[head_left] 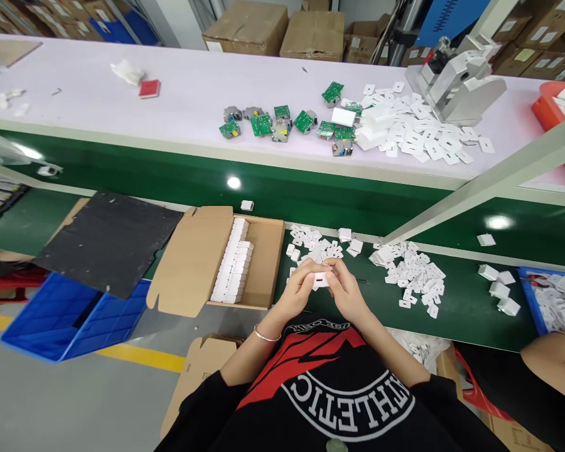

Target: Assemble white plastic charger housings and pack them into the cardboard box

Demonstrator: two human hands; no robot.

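Both my hands meet over the green bench close to my chest. My left hand [302, 287] and my right hand [344, 287] are closed together on one small white plastic part [321, 280] with a dark slot in its face. A silver bracelet sits on my left wrist. Just beyond my fingers lies a loose heap of small white plastic pieces [313, 245]. To the left stands an open cardboard box [263, 263] holding a neat row of white parts [234, 263].
A second pile of white pieces [415, 275] lies to the right, with several white blocks [498, 289] and a blue tray [530, 295] beyond. Another person's arm [553, 364] reaches in at right. Green circuit boards [282, 122] and a grey fixture [456, 88] sit on the far white table.
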